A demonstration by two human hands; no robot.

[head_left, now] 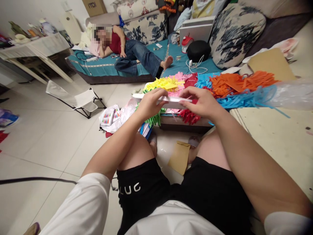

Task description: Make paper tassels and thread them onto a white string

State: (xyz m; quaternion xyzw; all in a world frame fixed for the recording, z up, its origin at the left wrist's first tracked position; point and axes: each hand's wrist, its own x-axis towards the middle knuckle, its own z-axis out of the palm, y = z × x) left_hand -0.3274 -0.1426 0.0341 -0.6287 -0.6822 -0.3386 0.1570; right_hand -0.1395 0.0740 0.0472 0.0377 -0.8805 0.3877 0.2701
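Note:
In the middle of the head view, a thin, flat white object (174, 103) is seen almost edge-on; whether it is paper or a packet I cannot tell. My left hand (152, 103) pinches its left part between thumb and fingers. On the right end, the thumb and fingers of my right hand (202, 101) close on it too. Just beyond and below lie bundles of cut paper strips: yellow (163, 84), green (156, 118), red (189, 116), orange (241, 83) and blue (238, 101).
A brown envelope (179, 158) lies on the floor between my feet. Printed cards (107, 117) and plastic wrap are at the left, near a white folding chair (78, 98). A person (119, 40) lies on the teal-covered sofa (97, 70). A pale board (274, 137) is at right.

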